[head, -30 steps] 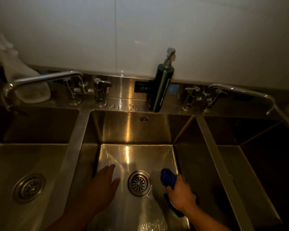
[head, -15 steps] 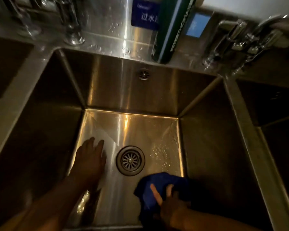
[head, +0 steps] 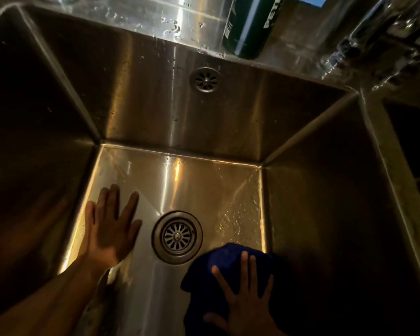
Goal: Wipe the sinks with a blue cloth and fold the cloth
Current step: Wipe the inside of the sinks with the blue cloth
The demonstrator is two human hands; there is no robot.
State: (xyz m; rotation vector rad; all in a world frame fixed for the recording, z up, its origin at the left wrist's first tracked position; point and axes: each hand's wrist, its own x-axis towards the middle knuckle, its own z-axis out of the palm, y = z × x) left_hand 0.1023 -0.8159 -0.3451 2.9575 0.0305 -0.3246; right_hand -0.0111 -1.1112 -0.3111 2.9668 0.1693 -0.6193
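Note:
I look down into the middle steel sink [head: 143,112]. A dark blue cloth [head: 218,263] lies bunched on the sink floor, right of the round drain [head: 177,236], near the right wall. My right hand [head: 245,301] presses flat on the cloth with its fingers spread and straight. Left of the drain, my left hand [head: 110,226] rests flat on the wet sink floor, fingers straight, holding nothing.
A dark green soap bottle [head: 250,27] stands on the back ledge above the overflow hole [head: 205,80]. Tap fittings [head: 378,42] sit at the top right. Another basin [head: 410,141] opens beyond the right divider. Water drops cover the floor right of the drain.
The camera has dropped closer into the sink. My right hand went from gripping the bunched cloth to pressing it flat near the front right corner. The left hand stayed flat beside the drain.

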